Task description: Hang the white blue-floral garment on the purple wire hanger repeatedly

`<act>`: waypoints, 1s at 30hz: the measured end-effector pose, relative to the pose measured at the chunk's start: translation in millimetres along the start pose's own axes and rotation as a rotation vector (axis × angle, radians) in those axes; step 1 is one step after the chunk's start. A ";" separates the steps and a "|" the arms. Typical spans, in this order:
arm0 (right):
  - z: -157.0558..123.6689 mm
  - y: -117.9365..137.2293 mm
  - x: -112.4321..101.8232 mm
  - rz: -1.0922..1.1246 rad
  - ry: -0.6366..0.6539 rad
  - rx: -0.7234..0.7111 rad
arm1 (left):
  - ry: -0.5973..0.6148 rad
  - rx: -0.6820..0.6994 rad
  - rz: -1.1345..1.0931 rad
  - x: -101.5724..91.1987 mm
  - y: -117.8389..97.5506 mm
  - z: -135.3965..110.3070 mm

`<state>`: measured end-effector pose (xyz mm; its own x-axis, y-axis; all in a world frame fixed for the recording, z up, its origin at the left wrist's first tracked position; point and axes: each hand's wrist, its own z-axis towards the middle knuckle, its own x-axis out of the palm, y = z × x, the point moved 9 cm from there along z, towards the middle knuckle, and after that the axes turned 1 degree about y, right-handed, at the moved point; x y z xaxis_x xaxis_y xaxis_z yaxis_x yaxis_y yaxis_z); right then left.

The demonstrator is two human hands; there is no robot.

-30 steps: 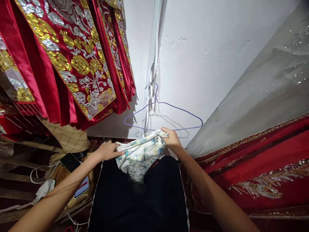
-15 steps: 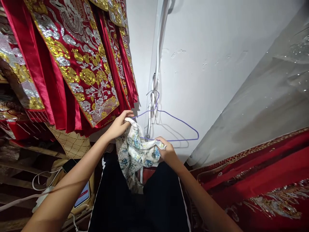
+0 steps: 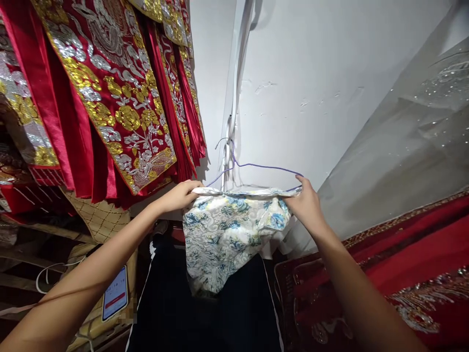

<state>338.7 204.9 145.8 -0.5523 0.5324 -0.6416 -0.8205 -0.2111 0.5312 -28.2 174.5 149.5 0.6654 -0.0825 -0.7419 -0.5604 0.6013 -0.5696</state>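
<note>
Thin floral cloth (image 3: pixel 234 230): smooth weave, faint satin sheen. Wire hanger (image 3: pixel 264 167): metal wire by the look, slick purple coating. Red garments (image 3: pixel 110 98): glossy satin, raised metallic gold and silver embroidery, rough-textured. Wall (image 3: pixel 311 73): matt white paint, small chips and dents. Plastic sheet (image 3: pixel 403 137): clear, shiny, creased. Trousers (image 3: pixel 205 318): matt black cloth. Phone (image 3: pixel 115 298): glossy lit screen.

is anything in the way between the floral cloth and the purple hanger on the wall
Nothing visible. The floral cloth is stretched between the left hand and right hand, its top edge right at the purple hanger, hiding the lower bar. The red embroidered garments hang off to the left, apart from both.
</note>
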 end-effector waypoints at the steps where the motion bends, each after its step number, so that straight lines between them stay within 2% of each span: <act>1: 1.5 -0.6 1.2 -0.009 -0.002 -0.002 | 0.003 -0.011 -0.027 2.2 2.4 -0.4; 7: 6.2 -19.6 17.7 0.016 0.030 0.020 | 0.048 -0.048 -0.288 14.4 17.1 -8.6; 12: 28.7 -21.9 40.6 -0.055 0.136 -0.095 | 0.104 -0.072 -0.403 24.2 20.0 -10.8; 15: 35.3 -18.8 44.7 -0.050 0.181 -0.147 | 0.081 -0.094 -0.384 22.7 31.5 -11.8; 18: 25.9 -19.1 39.7 -0.109 0.216 -0.134 | -0.105 -0.173 -0.329 5.3 60.4 -21.2; 20: 13.5 -15.8 35.1 -0.129 0.244 -0.143 | -0.276 -0.270 -0.272 -10.6 83.7 -35.9; 22: 0.1 -9.2 33.5 -0.130 0.290 -0.174 | -0.395 -0.336 -0.185 -21.9 98.2 -52.5; 24: -10.6 -2.1 33.5 -0.158 0.327 -0.210 | -0.430 -0.336 -0.117 -24.8 101.4 -64.4; 27: -18.4 6.8 29.5 -0.210 0.300 -0.263 | -0.470 -0.331 -0.064 -21.0 101.1 -78.2; 30: -21.0 14.2 25.5 -0.149 0.305 -0.334 | -0.662 -0.385 0.054 -21.5 102.7 -97.5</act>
<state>309.9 198.2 125.3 -0.4018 0.3227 -0.8570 -0.8692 -0.4288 0.2461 -148.1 160.5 72.4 0.7205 0.5057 -0.4744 -0.6523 0.2620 -0.7113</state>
